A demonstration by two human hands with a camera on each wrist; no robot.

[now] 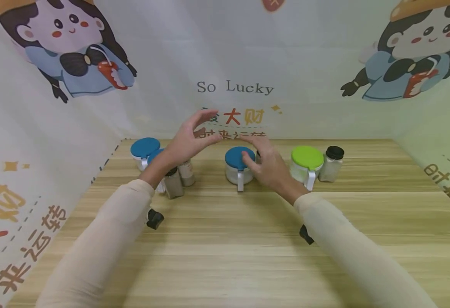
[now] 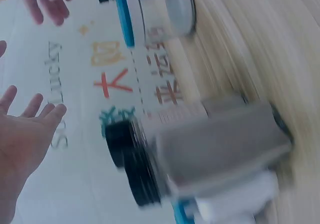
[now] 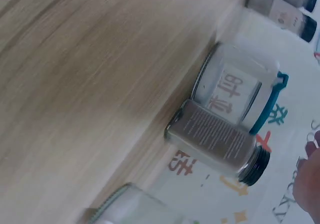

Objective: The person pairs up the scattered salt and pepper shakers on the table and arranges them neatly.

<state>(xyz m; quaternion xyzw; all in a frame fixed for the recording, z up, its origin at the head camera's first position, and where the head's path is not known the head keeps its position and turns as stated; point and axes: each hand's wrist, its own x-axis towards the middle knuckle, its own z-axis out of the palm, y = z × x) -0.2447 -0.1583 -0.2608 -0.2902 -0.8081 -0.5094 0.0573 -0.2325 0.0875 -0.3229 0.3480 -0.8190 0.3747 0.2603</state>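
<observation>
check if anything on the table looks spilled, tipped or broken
Nothing stands out. The blue-lidded jars, green-lidded jar and black-capped bottles stand upright, closed where their tops show, and no spill or breakage is visible on the table.

On the far cloth (image 1: 309,115) I read "So Lucky" above 大财 and 时来运转; on the left cloth (image 1: 13,141), 来运转. My jar's (image 3: 215,136) print is too small.

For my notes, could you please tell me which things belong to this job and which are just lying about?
Probably the job, nearest the hands:
middle blue-lidded jar
bottle beside it
left bottles

Probably lying about:
left blue-lidded jars
green-lidded jar
rightmost bottle
</observation>
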